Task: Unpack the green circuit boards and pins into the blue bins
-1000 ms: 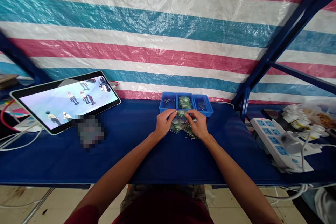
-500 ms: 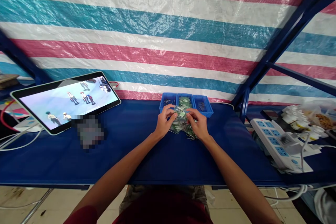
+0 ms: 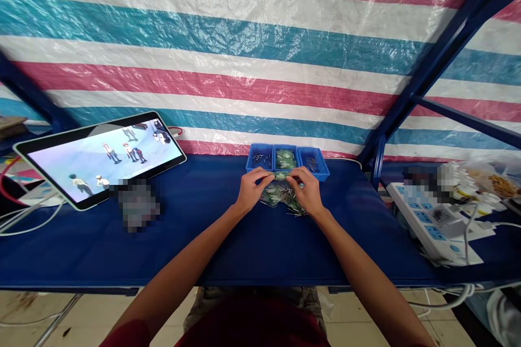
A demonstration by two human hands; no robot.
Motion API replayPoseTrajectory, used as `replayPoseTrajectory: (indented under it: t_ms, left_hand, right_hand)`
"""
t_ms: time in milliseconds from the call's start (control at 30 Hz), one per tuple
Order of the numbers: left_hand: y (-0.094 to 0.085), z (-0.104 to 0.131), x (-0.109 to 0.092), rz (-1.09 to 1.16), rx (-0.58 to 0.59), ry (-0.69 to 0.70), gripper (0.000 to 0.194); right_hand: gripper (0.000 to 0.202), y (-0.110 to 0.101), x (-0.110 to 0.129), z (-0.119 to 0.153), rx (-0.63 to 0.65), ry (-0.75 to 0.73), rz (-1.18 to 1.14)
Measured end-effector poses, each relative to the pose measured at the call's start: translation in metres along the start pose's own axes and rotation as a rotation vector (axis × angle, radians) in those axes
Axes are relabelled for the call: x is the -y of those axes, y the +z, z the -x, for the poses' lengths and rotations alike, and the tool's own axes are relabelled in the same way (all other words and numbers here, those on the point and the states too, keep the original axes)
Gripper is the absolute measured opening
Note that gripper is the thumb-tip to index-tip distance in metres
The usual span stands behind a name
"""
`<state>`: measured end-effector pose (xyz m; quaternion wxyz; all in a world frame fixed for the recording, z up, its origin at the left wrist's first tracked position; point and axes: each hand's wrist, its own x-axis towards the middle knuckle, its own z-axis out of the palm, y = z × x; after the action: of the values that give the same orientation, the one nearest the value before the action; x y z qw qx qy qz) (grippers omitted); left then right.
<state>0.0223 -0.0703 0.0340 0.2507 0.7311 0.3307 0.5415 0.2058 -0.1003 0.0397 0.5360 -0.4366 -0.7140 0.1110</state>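
My left hand [image 3: 254, 188] and my right hand [image 3: 306, 190] pinch opposite sides of a small clear plastic bag [image 3: 280, 176] with something pale green in it. Beneath and between them, a pile of similar green bags [image 3: 274, 194] and thin metal pieces [image 3: 294, 204] lies on the blue table. Just behind my hands stand three joined blue bins: the left bin [image 3: 260, 158] holds a few thin metal pieces, the middle bin [image 3: 286, 158] holds green bags, and the right bin [image 3: 312, 161] holds small dark pieces.
A tablet [image 3: 106, 157] showing a cartoon leans at the left, with a blurred item [image 3: 139, 206] before it. On the right are a white power strip [image 3: 433, 227], cables and white bottles [image 3: 468, 190]. A blue metal frame [image 3: 423, 70] and striped sheet [image 3: 244, 81] stand behind.
The small bag between my hands sits slightly lower and looks flatter, with less of it showing above my fingers. My left hand has shifted slightly left and down.
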Motion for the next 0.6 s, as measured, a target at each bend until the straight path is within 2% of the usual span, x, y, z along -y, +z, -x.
replayPoseTrajectory:
  t_ms: [133,233,400,600]
  left_hand:
    - [-0.0028,-0.0036,-0.0032,-0.115,-0.033,0.1,0.029]
    - [-0.005,-0.005,-0.0048,-0.117,-0.024,0.119,0.03]
    - [-0.0078,-0.0055,-0.0043,-0.065,0.102,0.065,0.031]
    - [-0.0102,-0.0073,-0.0087,-0.029,0.185,-0.045,0.031]
  right_hand:
    - [0.025,-0.0017,-0.0003,-0.0008,0.049,-0.032,0.016]
    - [0.025,-0.0013,-0.0029,0.0,0.055,0.008,0.014]
    - [0.021,0.0008,-0.0062,0.0021,0.079,0.114,-0.04]
    - [0.022,0.0015,-0.0073,0.0009,0.054,0.025,0.037]
